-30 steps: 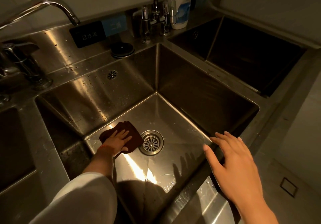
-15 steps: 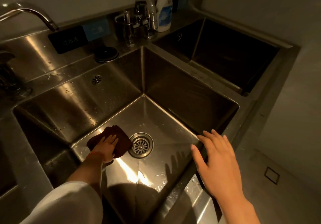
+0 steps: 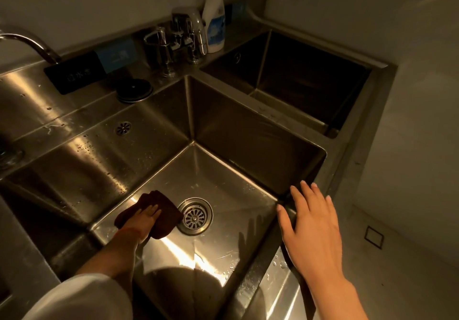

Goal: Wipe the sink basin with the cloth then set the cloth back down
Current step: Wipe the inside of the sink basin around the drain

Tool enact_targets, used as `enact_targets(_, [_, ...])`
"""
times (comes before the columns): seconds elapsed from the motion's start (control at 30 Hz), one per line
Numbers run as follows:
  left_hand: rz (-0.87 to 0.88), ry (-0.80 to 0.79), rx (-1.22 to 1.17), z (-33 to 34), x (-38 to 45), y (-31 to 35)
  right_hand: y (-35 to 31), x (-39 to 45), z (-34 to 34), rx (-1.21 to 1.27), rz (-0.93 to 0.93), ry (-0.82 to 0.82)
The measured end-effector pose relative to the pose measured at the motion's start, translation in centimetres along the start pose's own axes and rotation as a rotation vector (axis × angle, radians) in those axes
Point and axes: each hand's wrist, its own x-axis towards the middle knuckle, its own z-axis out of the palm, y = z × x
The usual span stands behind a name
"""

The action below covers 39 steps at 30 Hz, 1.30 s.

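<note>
A dark brown cloth [image 3: 166, 210] lies flat on the floor of the steel sink basin [image 3: 238, 145], just left of the round drain strainer [image 3: 195, 216]. My left hand [image 3: 145, 217] presses down on the cloth with the fingers laid flat across it. My right hand [image 3: 311, 227] rests with spread fingers on the basin's near right rim and holds nothing.
A second basin [image 3: 298, 76] lies at the back right. Chrome taps [image 3: 178, 39] and a white spray bottle [image 3: 214, 21] stand behind the basin corner. A curved spout [image 3: 29, 43] reaches in from the left. A black round lid [image 3: 134, 90] sits on the back ledge.
The view has shifted, so the sink sits differently in frame. My left hand stays on the cloth beside the drain, nudged slightly. My right hand has settled on the rim.
</note>
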Motion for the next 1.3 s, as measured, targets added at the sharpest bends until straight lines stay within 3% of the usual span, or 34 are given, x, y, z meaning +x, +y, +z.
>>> enact_targets(0.13, [0.022,0.019,0.006,-0.1,0.0,-0.1,0.5,1.1,-0.3,-0.012,0.019,0.061])
enact_targets(0.97, [0.008,0.076,-0.060,1.1,1.2,-0.7,1.7,1.5,0.4,0.051,0.029,0.004])
enact_targets(1.3, [0.010,0.090,-0.195,-0.8,3.0,-1.0,1.6,1.5,0.3,0.082,0.052,0.001])
